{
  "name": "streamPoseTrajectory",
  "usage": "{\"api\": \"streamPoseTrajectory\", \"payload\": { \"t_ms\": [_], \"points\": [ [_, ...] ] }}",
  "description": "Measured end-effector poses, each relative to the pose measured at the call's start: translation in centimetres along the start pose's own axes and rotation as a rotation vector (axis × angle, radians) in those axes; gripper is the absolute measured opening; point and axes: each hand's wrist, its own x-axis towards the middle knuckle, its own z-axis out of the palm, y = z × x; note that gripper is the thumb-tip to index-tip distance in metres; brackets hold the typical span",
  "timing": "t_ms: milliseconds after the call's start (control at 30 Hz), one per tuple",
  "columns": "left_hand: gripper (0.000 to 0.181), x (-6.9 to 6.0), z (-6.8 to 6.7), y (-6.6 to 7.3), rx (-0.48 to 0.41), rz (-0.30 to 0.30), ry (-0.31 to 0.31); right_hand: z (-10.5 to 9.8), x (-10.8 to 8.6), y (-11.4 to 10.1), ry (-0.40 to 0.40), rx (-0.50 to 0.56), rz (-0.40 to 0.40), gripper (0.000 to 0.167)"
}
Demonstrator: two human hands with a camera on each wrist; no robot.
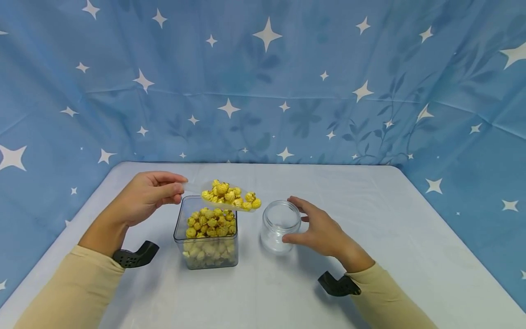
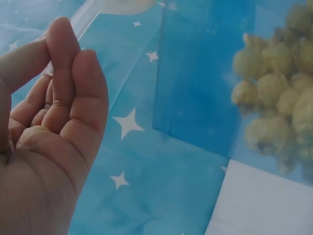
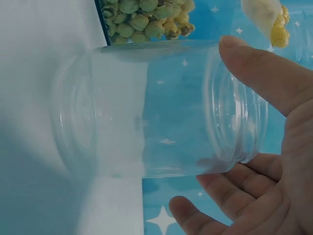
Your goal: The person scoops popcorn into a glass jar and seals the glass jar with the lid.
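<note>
My left hand [image 1: 149,194] pinches the thin handle of a translucent scoop [image 1: 194,187] between thumb and fingertips. Yellow popcorn [image 1: 223,194] fills the scoop, which hangs over the back part of a clear square container [image 1: 205,239]. More popcorn [image 1: 209,224] lies in that container. To its right stands a clear glass jar [image 1: 276,230], upright and without a lid; no popcorn shows inside. My right hand [image 1: 318,227] holds the jar near its neck, thumb [image 3: 259,66] on one side and fingers [image 3: 234,191] curved round the other.
A white-covered table [image 1: 370,205] lies under everything. Behind it hangs a blue curtain [image 1: 304,128] with white stars. Black wrist mounts [image 1: 137,256] sit on both forearms.
</note>
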Motion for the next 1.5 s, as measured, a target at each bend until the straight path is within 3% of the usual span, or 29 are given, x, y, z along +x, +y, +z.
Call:
{"api": "streamPoseTrajectory", "payload": {
  "t_ms": [200, 367, 1200, 1500],
  "points": [
    [0.025, 0.9, 0.8, 0.5, 0.080, -0.063, -0.002, 0.1, 0.0, 0.0, 0.011, -0.039, 0.045, 0.091],
    [0.034, 1.5, 1.4, 0.5, 0.109, -0.074, -0.018, 0.2, 0.0, 0.0, 0.013, -0.037, 0.056, 0.092],
    [0.042, 3.3, 4.0, 1.2, 0.209, -0.183, -0.050, 0.2, 0.0, -0.1, 0.000, -0.026, 0.083, 0.094],
    [0.041, 3.7, 4.3, 1.5, 0.239, -0.182, -0.057, 0.2, 0.0, 0.0, 0.000, -0.022, 0.074, 0.094]
  ]
}}
